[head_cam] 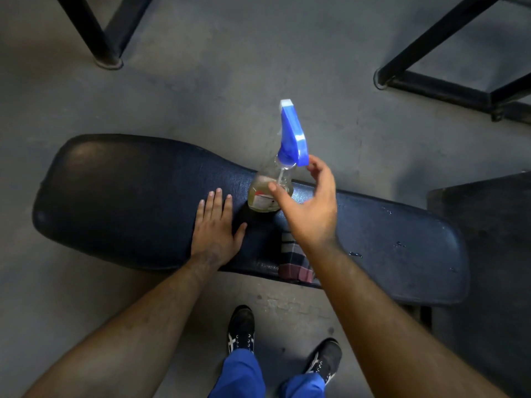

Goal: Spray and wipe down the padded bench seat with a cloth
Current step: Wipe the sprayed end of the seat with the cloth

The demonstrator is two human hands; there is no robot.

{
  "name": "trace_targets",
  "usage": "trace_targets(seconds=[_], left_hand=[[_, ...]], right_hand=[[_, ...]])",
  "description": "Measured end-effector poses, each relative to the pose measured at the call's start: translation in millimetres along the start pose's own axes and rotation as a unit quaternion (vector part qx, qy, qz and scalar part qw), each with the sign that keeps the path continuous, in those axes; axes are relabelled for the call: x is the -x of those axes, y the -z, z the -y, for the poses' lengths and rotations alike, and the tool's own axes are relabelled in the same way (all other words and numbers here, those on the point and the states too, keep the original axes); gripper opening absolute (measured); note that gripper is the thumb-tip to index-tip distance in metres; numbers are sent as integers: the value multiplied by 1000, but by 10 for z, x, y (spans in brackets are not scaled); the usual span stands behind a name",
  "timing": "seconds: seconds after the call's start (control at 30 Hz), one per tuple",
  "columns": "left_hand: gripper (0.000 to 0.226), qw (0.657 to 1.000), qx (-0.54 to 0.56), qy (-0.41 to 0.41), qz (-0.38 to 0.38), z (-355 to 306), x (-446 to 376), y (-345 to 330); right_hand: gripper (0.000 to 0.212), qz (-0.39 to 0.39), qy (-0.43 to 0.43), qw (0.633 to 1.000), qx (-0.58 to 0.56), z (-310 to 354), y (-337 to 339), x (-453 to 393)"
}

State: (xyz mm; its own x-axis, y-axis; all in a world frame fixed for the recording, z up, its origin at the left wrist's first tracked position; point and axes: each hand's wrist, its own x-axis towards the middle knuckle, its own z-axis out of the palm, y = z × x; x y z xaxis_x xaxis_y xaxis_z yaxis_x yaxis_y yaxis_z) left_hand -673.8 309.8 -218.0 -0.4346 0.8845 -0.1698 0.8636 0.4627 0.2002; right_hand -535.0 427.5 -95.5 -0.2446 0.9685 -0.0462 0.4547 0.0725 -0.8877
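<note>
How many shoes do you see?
2. One shoe stands on the floor below the bench; the other shoe is to its right, nearer the bottom edge. None seem hidden.

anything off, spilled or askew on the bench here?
Nothing major. A few droplets sit on the right part of the padded bench seat, likely spray. The checked cloth hangs over the near edge, partly hidden by the right arm. The spray bottle stands on the seat; its apparent tilt may be lens distortion.
</note>
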Motion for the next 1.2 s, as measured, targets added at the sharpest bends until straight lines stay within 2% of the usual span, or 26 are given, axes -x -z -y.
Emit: trace_targets(seconds=[0.07,0.13,0.27,0.4,0.57,0.6,0.7,0.73,0.8,0.87,0.9,0.93,1.03,1.07,1.13,1.2], left_hand=[[69,999,19,-20,-40,-113,116,-51],[62,996,39,-42,-67,-271,265,-163],[56,996,50,-20,-78,-425,416,-328],[57,996,-1,-24,-86,-438,412,-419],[59,995,-25,-14,-97,-454,406,-473],[58,995,-28,-13,-96,-457,406,-472],[57,995,-27,3,-99,-513,431,-445],[56,995,-18,6,-100,-548,459,-439],[54,994,2,-6,-112,-635,549,-469],[52,991,14,-46,-122,-745,643,-545],[51,990,23,-67,-126,-801,674,-583],[51,988,32,-84,-129,-864,689,-616],[50,984,55,-102,-137,-1057,664,-662],[50,983,63,-99,-138,-1114,636,-656],[51,983,80,-87,-139,-1214,537,-641],[52,983,88,-82,-136,-1295,409,-639]], right_hand=[[76,-23,-4,999,38,-207,85,183],[67,-18,5,997,77,-441,100,379],[48,51,63,978,190,-874,13,622],[54,162,123,917,343,-1351,-80,748],[56,196,212,867,407,-1645,68,557],[57,173,200,870,416,-1675,112,459],[63,76,79,908,405,-1620,55,394],[64,77,66,916,388,-1572,-3,479],[65,159,144,908,361,-1577,-27,722],[66,260,281,852,358,-1743,208,702],[66,275,323,829,364,-1861,358,559],[64,263,326,825,379,-1936,476,403],[62,122,163,875,438,-1963,512,261],[61,102,138,885,433,-1913,434,391],[59,160,209,884,387,-1890,399,704],[59,268,327,830,363,-2054,665,680]])
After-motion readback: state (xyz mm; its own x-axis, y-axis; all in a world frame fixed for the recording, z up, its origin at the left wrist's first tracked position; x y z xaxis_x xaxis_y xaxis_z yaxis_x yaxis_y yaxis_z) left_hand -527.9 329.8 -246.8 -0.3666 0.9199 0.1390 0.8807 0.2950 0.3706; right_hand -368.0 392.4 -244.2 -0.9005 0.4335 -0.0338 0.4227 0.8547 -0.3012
